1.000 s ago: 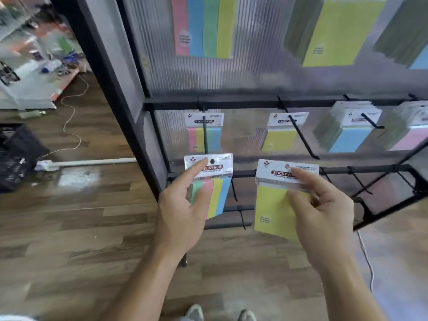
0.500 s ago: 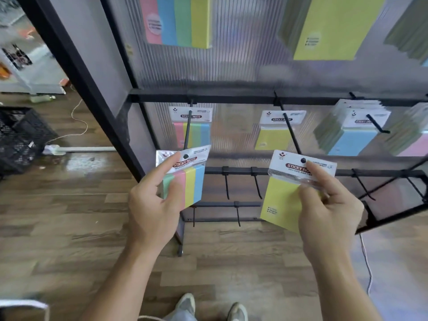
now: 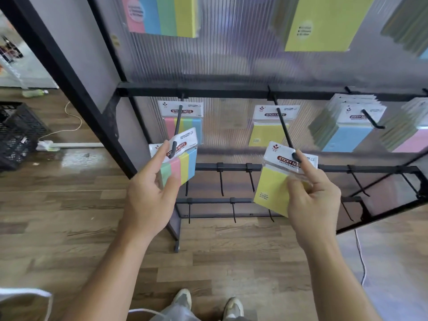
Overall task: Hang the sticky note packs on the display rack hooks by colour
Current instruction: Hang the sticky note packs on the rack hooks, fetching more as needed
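My left hand (image 3: 150, 195) pinches a multicolour sticky note pack (image 3: 183, 163), its header hole at the tip of the left hook (image 3: 177, 126). Behind it on that hook hangs another multicolour pack (image 3: 185, 117). My right hand (image 3: 312, 200) pinches a yellow pack (image 3: 273, 186), index finger along the header, with the hole at the tip of the second hook (image 3: 283, 128). A yellow pack (image 3: 266, 130) hangs at the back of that hook. To the right, hooks carry several blue packs (image 3: 347, 133) and pink packs (image 3: 410, 142).
The black display rack (image 3: 208, 90) has a ribbed translucent back panel and lower bars (image 3: 231, 167) with bare hooks. Larger packs hang on the top row (image 3: 324, 22). A black crate (image 3: 16, 135) and a power strip (image 3: 46, 144) lie on the wooden floor at left.
Both hands have raised their packs and brought them up to the hook tips. The left pack is now tilted, and the view has dropped lower and closer to the rack.
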Demonstrator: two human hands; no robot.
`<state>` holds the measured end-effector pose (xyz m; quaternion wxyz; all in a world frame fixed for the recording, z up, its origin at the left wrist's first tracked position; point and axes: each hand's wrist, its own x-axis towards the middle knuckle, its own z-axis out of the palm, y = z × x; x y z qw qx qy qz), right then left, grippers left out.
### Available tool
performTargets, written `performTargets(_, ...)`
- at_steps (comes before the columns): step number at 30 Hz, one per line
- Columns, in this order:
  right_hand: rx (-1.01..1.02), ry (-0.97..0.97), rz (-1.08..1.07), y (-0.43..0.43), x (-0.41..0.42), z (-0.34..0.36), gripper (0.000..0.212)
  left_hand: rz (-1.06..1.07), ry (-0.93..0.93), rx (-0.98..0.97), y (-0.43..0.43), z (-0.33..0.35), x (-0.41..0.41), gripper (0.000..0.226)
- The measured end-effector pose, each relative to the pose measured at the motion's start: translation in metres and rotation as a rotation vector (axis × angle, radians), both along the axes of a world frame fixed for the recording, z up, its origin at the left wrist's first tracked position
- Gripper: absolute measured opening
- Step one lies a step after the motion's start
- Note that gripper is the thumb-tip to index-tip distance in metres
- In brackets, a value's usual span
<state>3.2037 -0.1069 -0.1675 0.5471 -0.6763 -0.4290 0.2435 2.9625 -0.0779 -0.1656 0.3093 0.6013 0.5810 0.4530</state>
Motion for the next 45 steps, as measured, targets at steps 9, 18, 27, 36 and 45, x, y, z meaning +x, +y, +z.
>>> performTargets(9,-0.158,-0.233,0.224,0.056,0.018,0.007,0.071,-0.071,0.232,-0.15,0.04,0.015,0.009,0.075)
performTargets(18,-0.212,-0.342,0.336,0.068,0.02,0.008,0.086,-0.042,0.328,-0.201,0.056,0.024,0.013,0.08)
performTargets(27,-0.323,-0.371,0.507,0.036,-0.019,-0.002,0.064,0.075,0.449,-0.241,0.002,0.014,0.012,0.069)
performTargets(36,-0.248,-0.385,0.925,0.005,-0.107,-0.01,0.046,0.305,0.415,-0.393,-0.102,0.0,-0.044,0.055)
performTargets(45,-0.221,-0.396,1.292,-0.068,-0.228,-0.028,0.044,0.588,0.352,-0.504,-0.228,-0.022,-0.117,0.05)
